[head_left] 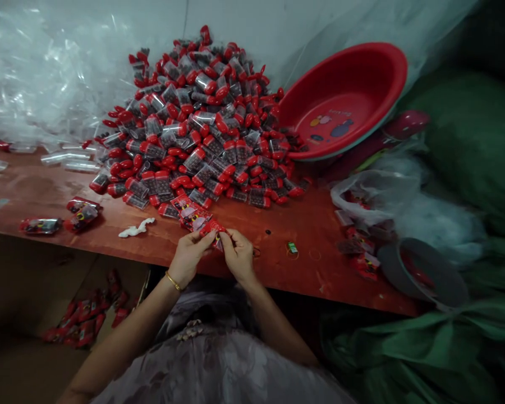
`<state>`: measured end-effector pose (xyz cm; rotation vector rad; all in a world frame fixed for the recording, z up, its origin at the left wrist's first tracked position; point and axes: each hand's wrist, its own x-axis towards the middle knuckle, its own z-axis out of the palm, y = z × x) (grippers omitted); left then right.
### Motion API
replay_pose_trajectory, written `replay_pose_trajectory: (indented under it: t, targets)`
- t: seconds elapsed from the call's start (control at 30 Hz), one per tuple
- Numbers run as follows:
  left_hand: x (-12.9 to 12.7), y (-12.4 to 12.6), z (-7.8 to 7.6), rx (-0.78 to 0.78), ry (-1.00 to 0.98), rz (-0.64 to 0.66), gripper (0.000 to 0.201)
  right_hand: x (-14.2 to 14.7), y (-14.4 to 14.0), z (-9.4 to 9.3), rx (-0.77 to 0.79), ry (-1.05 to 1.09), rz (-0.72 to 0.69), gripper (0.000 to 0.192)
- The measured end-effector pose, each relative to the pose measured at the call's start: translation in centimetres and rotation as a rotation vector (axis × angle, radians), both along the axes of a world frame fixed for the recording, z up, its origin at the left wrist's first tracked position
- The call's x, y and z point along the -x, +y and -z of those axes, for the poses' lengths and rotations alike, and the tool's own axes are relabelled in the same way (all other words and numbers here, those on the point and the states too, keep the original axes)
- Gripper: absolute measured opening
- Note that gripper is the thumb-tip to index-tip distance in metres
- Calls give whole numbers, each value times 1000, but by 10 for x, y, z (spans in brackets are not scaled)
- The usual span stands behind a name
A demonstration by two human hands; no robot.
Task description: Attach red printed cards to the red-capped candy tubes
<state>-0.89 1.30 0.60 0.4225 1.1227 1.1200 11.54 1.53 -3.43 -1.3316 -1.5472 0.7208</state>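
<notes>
1. Head view: left hand [188, 255] and right hand [237, 255] meet at the counter's [311, 241] near edge, both pinched shut on one red packet [214, 229].
2. Behind it lies a heap of red-capped tubes [197, 118]; a red basin [345, 101] leans at right.

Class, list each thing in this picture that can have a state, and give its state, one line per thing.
Left hand: pinching the red packet.
Right hand: gripping the same packet.
Red packet: held between both hands at the table edge.
Pile of red-capped tubes: heaped, capped.
Red basin: tilted, nothing in it.
Cardboard box: open, some packets inside.
</notes>
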Motion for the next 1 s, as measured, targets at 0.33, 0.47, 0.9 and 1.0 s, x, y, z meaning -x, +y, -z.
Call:
replay_pose_trajectory:
  t: [0.33,0.47,0.9,1.0]
  targets:
    - [7,9,3,72,-75,-93,41,-73,85,2,20,-770,233,32]
    - [11,7,2,103,-142,-67,40,-78,44,22,-156,-625,-74,28]
    - [17,-4,10,77,-104,-82,43,-34,-11,3,212,-894,362,55]
    - [21,-6,10,78,-81,-86,43,-30,-11,1,200,-918,369,66]
